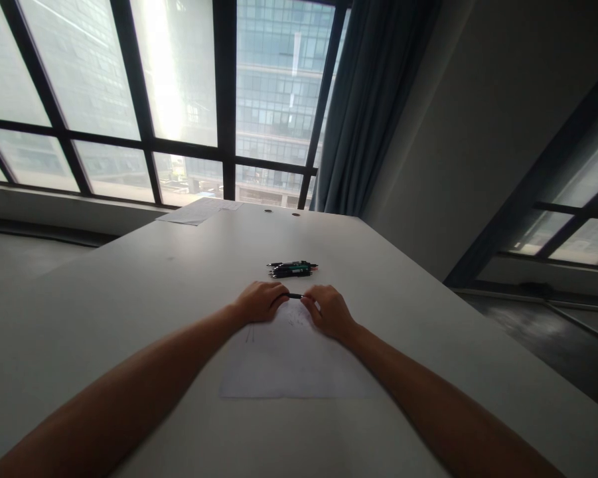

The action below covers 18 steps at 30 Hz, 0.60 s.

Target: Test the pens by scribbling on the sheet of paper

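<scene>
Pen, slim, dark and cylindrical, spans crosswise near the far end of 1 white, faintly marked paper sheet; only its middle shows. Fingers of the bare left hand and bare right hand grasp its 2 ends. Just beyond, black pens with green accents lie bunched on the smooth white counter.

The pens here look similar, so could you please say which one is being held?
The black pen between the left hand and right hand; the other pens lie bunched beyond it.
</scene>
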Available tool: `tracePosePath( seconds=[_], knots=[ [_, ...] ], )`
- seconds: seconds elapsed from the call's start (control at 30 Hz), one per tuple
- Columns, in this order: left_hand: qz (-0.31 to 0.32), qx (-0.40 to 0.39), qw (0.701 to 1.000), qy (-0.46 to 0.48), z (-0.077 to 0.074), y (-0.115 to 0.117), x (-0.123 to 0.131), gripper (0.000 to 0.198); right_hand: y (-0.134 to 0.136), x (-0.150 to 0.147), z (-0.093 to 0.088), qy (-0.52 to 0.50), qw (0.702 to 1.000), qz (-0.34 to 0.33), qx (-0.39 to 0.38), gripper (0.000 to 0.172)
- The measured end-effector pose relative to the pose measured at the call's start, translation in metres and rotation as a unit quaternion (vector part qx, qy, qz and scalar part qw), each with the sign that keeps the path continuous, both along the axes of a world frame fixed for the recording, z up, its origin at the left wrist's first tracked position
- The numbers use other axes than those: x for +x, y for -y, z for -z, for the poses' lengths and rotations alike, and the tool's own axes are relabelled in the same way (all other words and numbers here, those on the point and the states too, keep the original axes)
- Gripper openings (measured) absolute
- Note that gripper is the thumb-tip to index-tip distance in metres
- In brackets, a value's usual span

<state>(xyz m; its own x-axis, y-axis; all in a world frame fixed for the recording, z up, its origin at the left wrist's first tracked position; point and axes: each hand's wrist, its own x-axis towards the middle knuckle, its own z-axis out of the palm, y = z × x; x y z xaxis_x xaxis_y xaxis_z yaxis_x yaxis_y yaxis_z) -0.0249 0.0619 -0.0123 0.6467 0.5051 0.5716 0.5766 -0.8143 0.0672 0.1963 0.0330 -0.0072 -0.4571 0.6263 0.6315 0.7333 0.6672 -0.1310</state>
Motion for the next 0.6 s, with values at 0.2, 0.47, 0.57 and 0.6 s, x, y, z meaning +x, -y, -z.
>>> tracePosePath(
  seconds=[0.2,0.47,0.57,0.6],
  knots=[
    [0.005,-0.006,1.0,-0.006,0.0001,-0.0005,-0.0006,0.027,-0.0004,0.0005,-0.0005,0.008,1.0,-0.007,-0.007,0.028],
    [0.014,-0.006,1.0,0.009,-0.0002,-0.0005,0.0,0.028,-0.0009,-0.0005,-0.0011,0.048,0.999,0.006,0.012,0.03],
    [0.007,0.008,1.0,0.018,-0.0014,-0.0005,0.0003,0.029,-0.0012,-0.0015,0.0002,0.023,0.999,0.028,0.013,0.033],
    [-0.003,0.012,1.0,0.021,-0.0018,-0.0008,0.0002,0.029,-0.0023,-0.0006,0.0012,0.005,0.999,0.043,0.015,0.035]
  ],
)
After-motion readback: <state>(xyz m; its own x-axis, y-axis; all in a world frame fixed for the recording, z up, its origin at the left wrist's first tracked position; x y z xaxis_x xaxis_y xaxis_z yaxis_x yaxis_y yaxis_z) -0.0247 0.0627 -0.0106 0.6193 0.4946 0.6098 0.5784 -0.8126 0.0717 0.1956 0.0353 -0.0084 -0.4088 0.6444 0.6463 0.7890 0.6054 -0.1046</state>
